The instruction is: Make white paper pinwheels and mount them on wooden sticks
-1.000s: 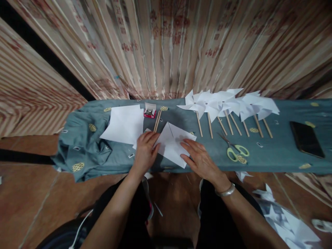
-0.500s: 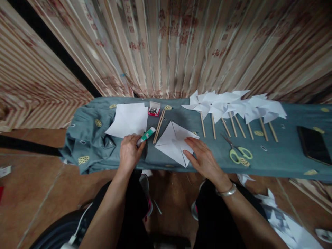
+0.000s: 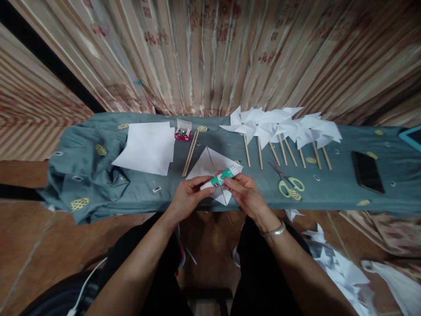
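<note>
A green and white glue stick (image 3: 221, 177) is held level between my two hands, above a square of white paper (image 3: 208, 160). My left hand (image 3: 190, 193) is closed on its left end. My right hand (image 3: 244, 193) grips the right part, near the clear cap end. The paper lies turned like a diamond, with dark slits running in from its corners; the hands and the glue stick cover part of it. Two wooden sticks (image 3: 190, 153) lie side by side just left of the paper.
A stack of white paper (image 3: 148, 149) and a red box of pins (image 3: 183, 130) lie to the left. Paper pinwheels (image 3: 258, 125) on sticks line the back right. Green-handled scissors (image 3: 287, 182) and a black phone (image 3: 367, 172) lie nearer on the cloth (image 3: 335, 191). Paper scraps (image 3: 338, 272) are below.
My left hand has brought the glue stick rightward over the paper square. My right hand has come off the paper and taken hold of the glue stick. The view has shifted slightly right.
</note>
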Motion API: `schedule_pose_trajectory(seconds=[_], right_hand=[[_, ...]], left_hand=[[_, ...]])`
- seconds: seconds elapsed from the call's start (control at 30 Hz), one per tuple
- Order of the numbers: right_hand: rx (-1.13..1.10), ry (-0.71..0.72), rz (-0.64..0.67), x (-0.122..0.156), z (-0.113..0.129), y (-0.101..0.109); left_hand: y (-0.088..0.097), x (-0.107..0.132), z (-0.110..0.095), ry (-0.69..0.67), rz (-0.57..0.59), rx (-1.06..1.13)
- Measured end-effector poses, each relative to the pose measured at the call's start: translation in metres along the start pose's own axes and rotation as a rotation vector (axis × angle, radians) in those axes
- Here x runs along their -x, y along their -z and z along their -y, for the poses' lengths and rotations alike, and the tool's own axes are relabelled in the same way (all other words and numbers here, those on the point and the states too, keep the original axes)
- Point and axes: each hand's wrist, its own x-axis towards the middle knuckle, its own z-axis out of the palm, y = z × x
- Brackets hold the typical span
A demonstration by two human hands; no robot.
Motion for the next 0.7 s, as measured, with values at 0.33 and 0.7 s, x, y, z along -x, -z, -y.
schedule_pose_trajectory(seconds=[0.33,0.7], right_hand=[[-0.192,-0.044,-0.192,-0.019,0.008,0.026],[0.443,0.372,-0.218,-0.04,-0.008,0.026]], left_hand=[[0.012,-0.01,0.017,-0.256,-0.171,-0.44],[-0.004,-0.011,0.025,-0.508,0.032,-1.048]])
